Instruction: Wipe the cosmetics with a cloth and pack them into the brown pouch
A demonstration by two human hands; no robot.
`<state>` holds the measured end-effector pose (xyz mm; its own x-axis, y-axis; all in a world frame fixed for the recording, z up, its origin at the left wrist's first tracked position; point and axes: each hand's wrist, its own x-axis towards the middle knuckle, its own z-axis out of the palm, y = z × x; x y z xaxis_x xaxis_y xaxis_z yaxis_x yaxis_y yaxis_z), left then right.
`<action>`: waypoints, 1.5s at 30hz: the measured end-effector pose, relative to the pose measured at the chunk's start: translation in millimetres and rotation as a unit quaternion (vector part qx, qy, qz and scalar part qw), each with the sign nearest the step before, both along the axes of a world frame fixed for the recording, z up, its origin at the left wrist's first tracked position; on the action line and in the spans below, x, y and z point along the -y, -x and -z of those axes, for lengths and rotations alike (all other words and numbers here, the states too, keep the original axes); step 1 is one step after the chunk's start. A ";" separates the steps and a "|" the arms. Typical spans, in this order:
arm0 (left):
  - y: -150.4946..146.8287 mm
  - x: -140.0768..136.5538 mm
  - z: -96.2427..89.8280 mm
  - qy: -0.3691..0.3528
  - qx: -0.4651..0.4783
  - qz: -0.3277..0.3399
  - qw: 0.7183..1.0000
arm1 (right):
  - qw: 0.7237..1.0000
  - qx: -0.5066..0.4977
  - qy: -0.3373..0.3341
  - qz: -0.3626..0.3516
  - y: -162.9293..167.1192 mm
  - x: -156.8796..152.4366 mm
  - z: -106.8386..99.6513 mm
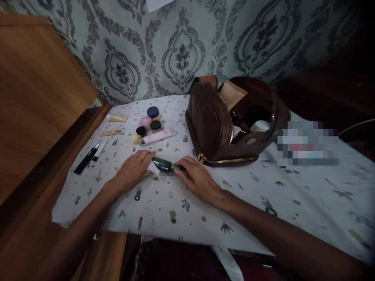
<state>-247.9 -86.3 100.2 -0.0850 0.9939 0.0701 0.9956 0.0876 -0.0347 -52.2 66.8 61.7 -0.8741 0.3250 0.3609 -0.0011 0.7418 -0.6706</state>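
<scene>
Both hands are on a dark green bottle (162,164) lying sideways, low over the printed white cloth (158,203). My left hand (135,168) closes around its wider end, with a bit of white tissue or paper (153,169) beneath the fingers. At the narrower, brighter green end, the fingertips of my right hand (197,177) pinch the bottle. Just beyond lie a pink tube (158,136) and a cluster of small jars, among them a blue-lidded jar (153,112) and a dark green-lidded jar (156,125).
An unzipped brown bag (209,121) full of items stands at the back right. On the left lie a black tube-like item (87,159), a small white tube (100,150), a tan stick-shaped packet (111,133) and a cream tube (117,118). Wooden furniture (38,78) borders the left side.
</scene>
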 end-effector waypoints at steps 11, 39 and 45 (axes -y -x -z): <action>34.9 12.3 5.5 -0.062 0.187 -0.047 0.979 | 1.000 -0.003 0.019 0.025 0.9 4.3 2.0; 13.5 -47.8 13.6 -0.141 0.156 -0.053 0.976 | 0.993 0.038 0.103 0.042 -0.3 -1.0 -1.3; 16.9 -50.8 13.5 -0.210 0.285 -0.104 0.929 | 0.983 -0.006 0.176 0.049 1.9 -2.7 -2.2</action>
<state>-264.8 -35.4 86.7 -0.4153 0.8464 0.3333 0.8011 0.1667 0.5748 -54.1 69.5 63.9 -0.8294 0.5133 0.2207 0.0496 0.4611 -0.8860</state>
